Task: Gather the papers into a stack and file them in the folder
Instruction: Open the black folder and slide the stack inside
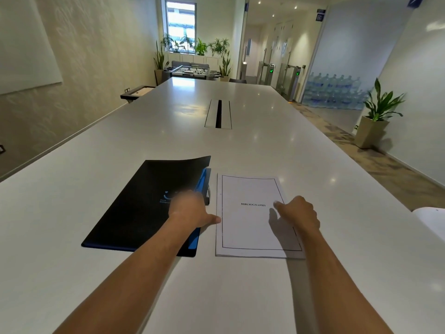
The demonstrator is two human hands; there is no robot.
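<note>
A black folder point(139, 208) with a blue inner edge lies on the white table point(240, 145), its cover lifted slightly at the far right corner. Right beside it sits a squared stack of white papers point(248, 227), the top sheet headed "BIBLIOGRAPHY". My left hand point(190, 208) hovers blurred over the folder's right edge, fingers spread, thumb reaching toward the papers' left edge. My right hand point(298, 213) rests loosely curled on the right side of the stack, fingertips pressing the top sheet. Neither hand grips anything.
A cable slot point(218, 114) is set into the table's middle, farther away. A white object point(431, 220) shows at the right edge. A potted plant point(375, 116) stands on the floor to the right.
</note>
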